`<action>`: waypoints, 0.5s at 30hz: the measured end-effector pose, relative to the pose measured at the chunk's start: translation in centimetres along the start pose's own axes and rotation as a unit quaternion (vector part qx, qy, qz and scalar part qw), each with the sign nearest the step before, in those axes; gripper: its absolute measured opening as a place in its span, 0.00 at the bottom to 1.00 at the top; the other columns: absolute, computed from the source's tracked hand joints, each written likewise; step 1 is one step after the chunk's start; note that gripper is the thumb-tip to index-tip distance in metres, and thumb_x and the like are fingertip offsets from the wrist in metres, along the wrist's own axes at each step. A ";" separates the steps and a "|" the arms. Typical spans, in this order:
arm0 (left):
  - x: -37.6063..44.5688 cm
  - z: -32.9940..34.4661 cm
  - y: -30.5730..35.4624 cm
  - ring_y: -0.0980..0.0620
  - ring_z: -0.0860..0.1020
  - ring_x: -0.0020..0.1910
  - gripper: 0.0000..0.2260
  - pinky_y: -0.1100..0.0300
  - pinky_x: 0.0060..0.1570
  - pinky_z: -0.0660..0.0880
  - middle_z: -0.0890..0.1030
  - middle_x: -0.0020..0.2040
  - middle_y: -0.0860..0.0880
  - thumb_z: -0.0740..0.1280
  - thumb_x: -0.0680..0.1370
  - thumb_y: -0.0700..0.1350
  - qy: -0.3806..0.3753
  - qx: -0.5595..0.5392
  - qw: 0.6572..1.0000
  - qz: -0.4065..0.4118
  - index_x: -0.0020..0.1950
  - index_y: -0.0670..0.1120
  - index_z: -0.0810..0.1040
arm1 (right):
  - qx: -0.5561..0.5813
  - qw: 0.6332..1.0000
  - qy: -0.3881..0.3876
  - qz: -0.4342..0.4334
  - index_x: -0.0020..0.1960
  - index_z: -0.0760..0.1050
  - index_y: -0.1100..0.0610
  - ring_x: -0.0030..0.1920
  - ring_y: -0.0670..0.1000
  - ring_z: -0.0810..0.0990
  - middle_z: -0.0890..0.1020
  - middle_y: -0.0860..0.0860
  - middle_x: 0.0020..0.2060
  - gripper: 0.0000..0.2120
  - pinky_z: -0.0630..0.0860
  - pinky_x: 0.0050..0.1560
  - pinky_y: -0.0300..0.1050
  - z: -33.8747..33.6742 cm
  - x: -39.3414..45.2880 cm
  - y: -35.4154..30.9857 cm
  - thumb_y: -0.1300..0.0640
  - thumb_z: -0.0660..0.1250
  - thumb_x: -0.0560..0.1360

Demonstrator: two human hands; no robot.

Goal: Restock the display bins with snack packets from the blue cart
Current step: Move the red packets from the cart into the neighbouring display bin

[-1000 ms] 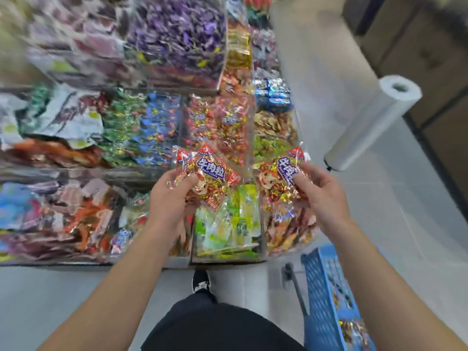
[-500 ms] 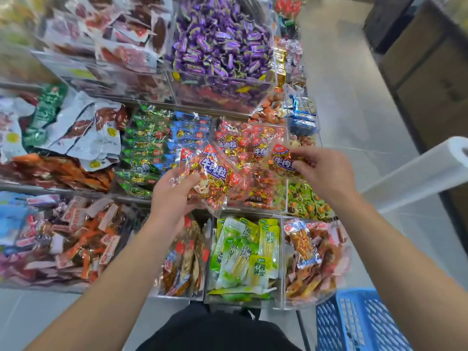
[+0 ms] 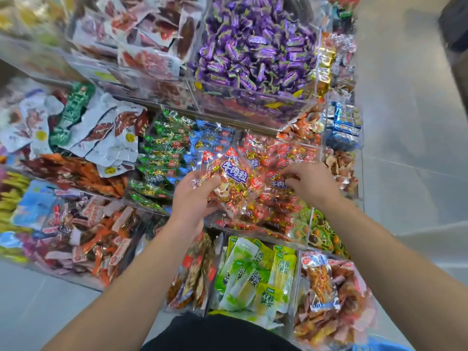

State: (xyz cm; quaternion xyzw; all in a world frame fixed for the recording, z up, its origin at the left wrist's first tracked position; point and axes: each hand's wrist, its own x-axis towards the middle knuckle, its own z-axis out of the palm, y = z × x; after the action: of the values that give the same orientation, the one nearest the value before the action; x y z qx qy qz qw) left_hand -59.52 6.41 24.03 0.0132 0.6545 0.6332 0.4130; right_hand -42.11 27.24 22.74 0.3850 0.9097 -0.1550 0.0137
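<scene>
Your left hand (image 3: 195, 196) is clamped on a red beef-snack packet (image 3: 235, 181), thumb on its face and fingers curled behind, holding it just above the front-left corner of the red-packet bin (image 3: 278, 158). Your right hand (image 3: 310, 184) is down inside that same bin, fingers curled onto a second packet (image 3: 277, 182) lying on the pile; it seems to be setting it in, though whether the grip is fully closed is hard to tell.

Let the right-hand packet go flat onto the heap, not on the bin's clear divider, then clear that hand before the left one comes across. Lay the held packet label-up so it matches its neighbours.

That held packet is tilted: its long axis runs from its peaked red top, pointing up and away toward the purple candy bin (image 3: 255, 54), down to its bottom seam near your left wrist.
</scene>
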 end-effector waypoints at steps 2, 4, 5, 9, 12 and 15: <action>0.7 0.4 -0.2 0.51 0.86 0.47 0.20 0.46 0.49 0.83 0.85 0.55 0.47 0.74 0.77 0.45 -0.002 0.003 1.000 -0.004 0.67 0.50 0.74 | -0.025 0.999 -0.018 -0.009 0.62 0.80 0.46 0.55 0.54 0.81 0.85 0.48 0.55 0.14 0.79 0.54 0.49 1.1 0.5 0.4 0.53 0.68 0.77; 1.4 0.8 -0.4 0.54 0.86 0.43 0.17 0.51 0.43 0.83 0.84 0.53 0.50 0.74 0.77 0.45 0.001 0.004 1.000 -0.006 0.63 0.53 0.74 | -0.036 0.999 -0.008 0.004 0.62 0.80 0.47 0.55 0.54 0.81 0.85 0.49 0.54 0.14 0.78 0.55 0.50 2.0 0.6 1.2 0.54 0.68 0.77; 1.7 0.9 -0.6 0.55 0.86 0.42 0.16 0.54 0.39 0.82 0.84 0.52 0.51 0.74 0.77 0.44 0.002 0.002 1.000 -0.008 0.60 0.55 0.74 | -0.037 0.999 0.000 0.017 0.62 0.80 0.48 0.55 0.55 0.80 0.84 0.50 0.54 0.13 0.78 0.55 0.51 2.4 0.7 1.7 0.54 0.68 0.77; 2.5 1.3 -1.1 0.56 0.85 0.38 0.12 0.61 0.31 0.80 0.87 0.39 0.56 0.73 0.78 0.42 -0.011 -0.001 1.000 -0.015 0.51 0.57 0.74 | -0.085 0.995 0.022 0.041 0.62 0.79 0.50 0.59 0.57 0.76 0.82 0.52 0.55 0.13 0.72 0.61 0.54 3.8 0.9 2.7 0.52 0.67 0.78; 2.6 1.9 -1.0 0.55 0.85 0.37 0.11 0.56 0.34 0.82 0.87 0.39 0.54 0.72 0.78 0.40 -0.018 0.006 1.000 -0.018 0.55 0.53 0.76 | -0.101 0.992 0.040 0.067 0.60 0.77 0.47 0.66 0.56 0.72 0.81 0.49 0.57 0.11 0.60 0.67 0.56 4.5 1.1 2.3 0.50 0.66 0.78; 2.3 2.4 -0.9 0.50 0.86 0.45 0.16 0.46 0.48 0.84 0.87 0.49 0.47 0.73 0.77 0.42 -0.025 0.020 0.999 -0.022 0.64 0.48 0.76 | -0.129 0.986 0.047 0.095 0.59 0.76 0.48 0.65 0.56 0.71 0.81 0.49 0.57 0.11 0.55 0.68 0.56 4.8 1.0 2.1 0.50 0.65 0.77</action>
State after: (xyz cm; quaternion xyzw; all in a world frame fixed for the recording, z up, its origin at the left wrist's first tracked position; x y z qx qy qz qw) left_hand -59.26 9.46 22.39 0.0228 0.6567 0.6099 0.4430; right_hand -41.80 27.88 17.49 0.4713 0.8811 -0.0158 0.0357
